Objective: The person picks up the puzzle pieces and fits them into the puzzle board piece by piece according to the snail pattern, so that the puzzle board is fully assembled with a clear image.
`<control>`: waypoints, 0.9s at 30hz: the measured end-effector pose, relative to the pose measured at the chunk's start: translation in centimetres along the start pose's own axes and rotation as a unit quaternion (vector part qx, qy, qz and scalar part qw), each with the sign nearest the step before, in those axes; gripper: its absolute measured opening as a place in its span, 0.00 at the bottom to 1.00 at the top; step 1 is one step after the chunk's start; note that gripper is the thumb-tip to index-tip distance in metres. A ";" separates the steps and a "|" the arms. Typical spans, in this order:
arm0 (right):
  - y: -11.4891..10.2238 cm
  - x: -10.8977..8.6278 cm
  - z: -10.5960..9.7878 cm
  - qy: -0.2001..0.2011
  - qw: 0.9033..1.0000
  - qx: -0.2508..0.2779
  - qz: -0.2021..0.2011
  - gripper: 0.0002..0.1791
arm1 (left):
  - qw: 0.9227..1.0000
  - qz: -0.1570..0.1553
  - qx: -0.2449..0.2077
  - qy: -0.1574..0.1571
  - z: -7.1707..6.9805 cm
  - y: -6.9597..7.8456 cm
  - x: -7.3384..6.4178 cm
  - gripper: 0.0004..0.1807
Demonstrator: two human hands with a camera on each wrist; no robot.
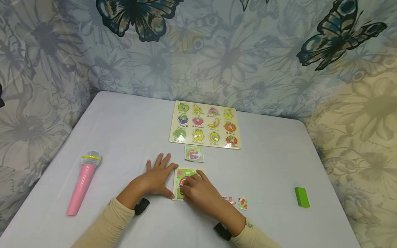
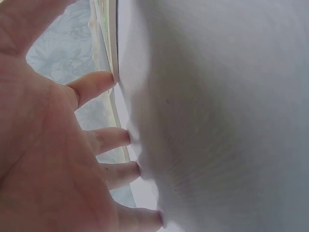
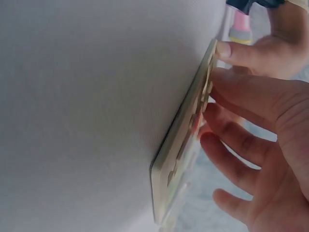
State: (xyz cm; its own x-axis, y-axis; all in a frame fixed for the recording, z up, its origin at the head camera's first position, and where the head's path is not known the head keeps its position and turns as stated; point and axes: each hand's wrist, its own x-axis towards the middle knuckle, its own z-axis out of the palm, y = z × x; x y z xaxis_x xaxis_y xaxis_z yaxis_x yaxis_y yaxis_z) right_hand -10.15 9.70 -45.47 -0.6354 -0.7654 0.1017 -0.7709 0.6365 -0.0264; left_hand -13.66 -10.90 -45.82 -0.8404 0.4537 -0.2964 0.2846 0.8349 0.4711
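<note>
Left hand (image 1: 156, 179): spread flat on table (image 1: 124, 137), thumb against puzzle board (image 1: 183, 172) edge. Right hand (image 1: 200, 191): fingers extended, pressed on board.

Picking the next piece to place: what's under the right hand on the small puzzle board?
The right hand covers most of the small puzzle board. Green picture parts show at its top and left edges. Which slots underneath are filled cannot be seen.

Cream long sleeves (image 1: 108, 220), black wrist straps (image 1: 141, 206), bare hands
</note>
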 end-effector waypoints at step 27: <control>0.9 -2.2 -0.5 -0.016 0.999 -0.002 0.046 0.17 | 1.000 -0.001 0.002 0.006 0.0 0.2 -0.1 0.53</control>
State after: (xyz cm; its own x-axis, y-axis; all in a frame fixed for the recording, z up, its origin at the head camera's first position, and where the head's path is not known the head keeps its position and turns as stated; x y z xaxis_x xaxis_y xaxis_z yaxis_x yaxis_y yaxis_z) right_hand -9.45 11.98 -45.17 -0.7048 -0.7062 0.0672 -0.7089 0.7046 -0.0301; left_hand -13.55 -10.79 -45.76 -0.8462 0.4488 -0.2874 0.2852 0.8368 0.4674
